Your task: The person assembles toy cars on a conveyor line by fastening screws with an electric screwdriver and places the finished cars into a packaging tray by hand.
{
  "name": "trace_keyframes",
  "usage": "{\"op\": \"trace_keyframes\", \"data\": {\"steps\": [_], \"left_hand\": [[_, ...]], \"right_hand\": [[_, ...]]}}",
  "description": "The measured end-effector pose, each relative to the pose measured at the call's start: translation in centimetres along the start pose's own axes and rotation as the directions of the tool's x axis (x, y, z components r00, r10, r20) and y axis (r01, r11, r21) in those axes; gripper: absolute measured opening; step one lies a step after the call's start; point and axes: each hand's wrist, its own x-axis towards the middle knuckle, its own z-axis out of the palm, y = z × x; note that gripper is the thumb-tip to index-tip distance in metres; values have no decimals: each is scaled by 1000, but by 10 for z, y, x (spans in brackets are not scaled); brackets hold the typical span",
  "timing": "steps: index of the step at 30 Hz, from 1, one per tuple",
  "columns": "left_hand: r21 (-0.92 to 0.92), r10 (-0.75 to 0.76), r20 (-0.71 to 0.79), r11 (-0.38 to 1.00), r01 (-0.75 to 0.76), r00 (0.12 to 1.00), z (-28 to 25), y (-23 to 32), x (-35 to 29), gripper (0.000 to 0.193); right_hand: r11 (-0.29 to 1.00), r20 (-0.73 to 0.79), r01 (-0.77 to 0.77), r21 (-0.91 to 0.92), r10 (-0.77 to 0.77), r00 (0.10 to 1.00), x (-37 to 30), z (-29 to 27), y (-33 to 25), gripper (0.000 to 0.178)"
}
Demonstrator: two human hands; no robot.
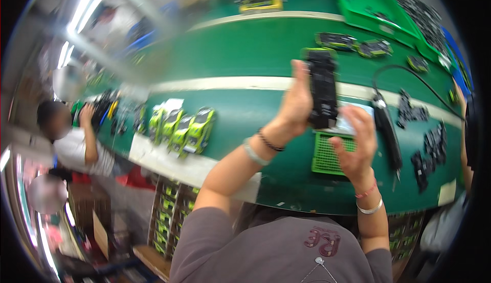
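Note:
My left hand (294, 104) grips a long black plastic assembly with lime edges (323, 88), which looks like the underside of a toy car. It is held upright above the bench, thumb along its side. Close to its lower right end, my right hand (358, 147) has its fingers apart and holds nothing that I can see. Under the hands lies a small green mesh basket (327, 155), partly covered by the right hand. A pale blue-white flat item (353, 119) shows behind the right fingers. Right of it rests a black electric screwdriver (387, 132) with a cable.
Several lime-and-black assemblies (186, 129) lie on the green bench (245, 114) to the left. Black plastic parts (429, 150) are at the right. Further assemblies (335, 41) and a green tray (373, 12) stand beyond a pale strip. Other people sit at the left and far side.

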Motion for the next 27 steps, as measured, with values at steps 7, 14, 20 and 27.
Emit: {"op": "trace_keyframes", "data": {"steps": [7,14,20,27], "left_hand": [[28,404,286,903,-429,869,14,-8,-18,43],[44,441,288,881,-472,850,22,-2,-29,38],[191,488,194,832,-520,851,12,-5,-26,43],[186,564,213,779,-599,798,20,-10,-26,41]], "right_hand": [[759,178,-500,417,472,864,-10,1,1,27],[792,160,-459,401,433,887,-16,-2,7,29],[807,62,-356,471,373,926,-20,20,-5,46],[666,103,-502,551,544,833,-24,13,0,60]]}}
